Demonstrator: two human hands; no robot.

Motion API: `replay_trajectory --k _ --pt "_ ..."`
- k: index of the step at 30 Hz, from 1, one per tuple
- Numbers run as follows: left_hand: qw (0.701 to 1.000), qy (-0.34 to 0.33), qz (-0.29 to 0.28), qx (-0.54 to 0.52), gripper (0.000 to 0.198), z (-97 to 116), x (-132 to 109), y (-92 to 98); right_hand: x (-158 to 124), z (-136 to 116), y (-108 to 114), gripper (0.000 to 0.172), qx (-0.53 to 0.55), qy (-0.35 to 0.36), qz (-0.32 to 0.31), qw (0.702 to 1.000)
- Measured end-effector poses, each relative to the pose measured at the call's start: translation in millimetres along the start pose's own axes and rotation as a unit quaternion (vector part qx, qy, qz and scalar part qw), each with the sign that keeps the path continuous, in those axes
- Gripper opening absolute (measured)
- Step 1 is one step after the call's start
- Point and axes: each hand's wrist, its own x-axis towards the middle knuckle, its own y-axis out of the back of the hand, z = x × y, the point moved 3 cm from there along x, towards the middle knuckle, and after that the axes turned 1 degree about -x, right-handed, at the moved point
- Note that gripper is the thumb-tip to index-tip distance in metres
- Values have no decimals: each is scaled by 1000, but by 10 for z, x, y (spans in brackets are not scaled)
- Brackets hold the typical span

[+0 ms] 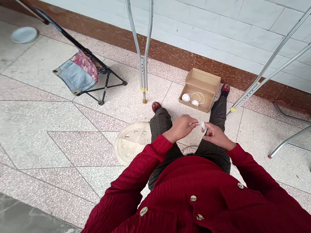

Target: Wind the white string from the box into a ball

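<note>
Two crutches [144,67] flank the cardboard box [192,106]; floor [173,109] before it lies open.

I read both arms as bent at the elbow and brought forward above the knees, with red sleeves down to the wrists. Left hand [181,127] and right hand [217,135] sit close together, palms turned inward, fingertips pinched and nearly meeting between them.

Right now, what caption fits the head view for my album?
Left hand and right hand pinch white thread, with a box ahead.
</note>
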Motion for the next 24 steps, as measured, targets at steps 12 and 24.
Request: replay_trajectory --k 12,24 --pt "906 81 -48 -412 32 -85 -7 -273 -59 -284 24 34 225 -33 -9 974" --pt "908 61 -28 -413 40 -59 -86 -484 -31 -416 70 46 431 -23 -16 902"
